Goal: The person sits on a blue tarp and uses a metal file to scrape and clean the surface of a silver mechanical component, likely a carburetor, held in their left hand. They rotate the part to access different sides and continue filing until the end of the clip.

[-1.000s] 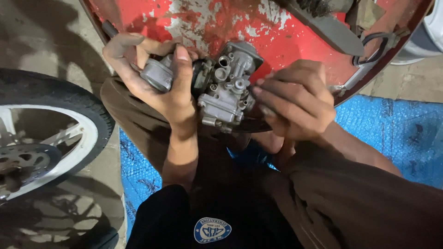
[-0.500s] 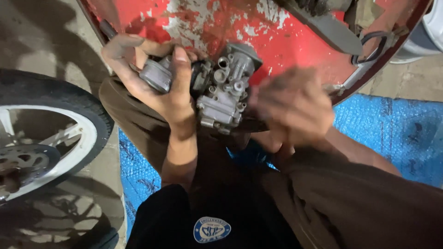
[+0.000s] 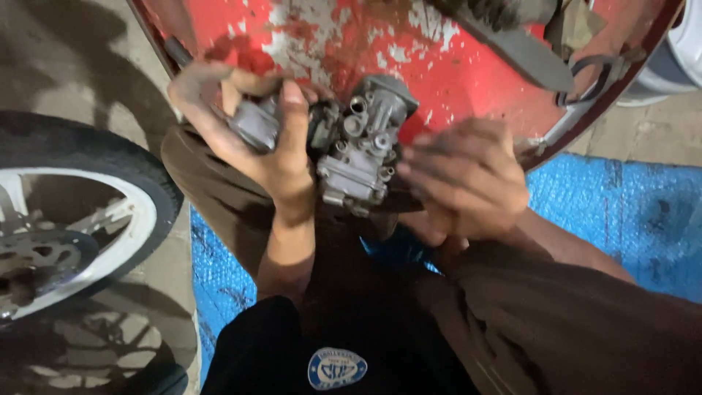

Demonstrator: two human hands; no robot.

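grey carburettor (image 3: 358, 150), chipped red tray (image 3: 453, 66), blue mat (image 3: 621, 219)

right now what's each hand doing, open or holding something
left hand: closed on the carburetor
right hand: fingers curled at the carburetor's side, grip unclear

One grey carburettor (image 3: 358, 150) between two hands, one red tray (image 3: 453, 58) beyond them, one wheel (image 3: 69, 219) beside the left hand (image 3: 248, 132)

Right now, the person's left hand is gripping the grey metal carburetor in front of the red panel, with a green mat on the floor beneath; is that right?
Not quite: the mat on the floor is blue, not green, as the head view shows. The rest holds: the left hand grips the grey metal carburetor in front of the red panel.
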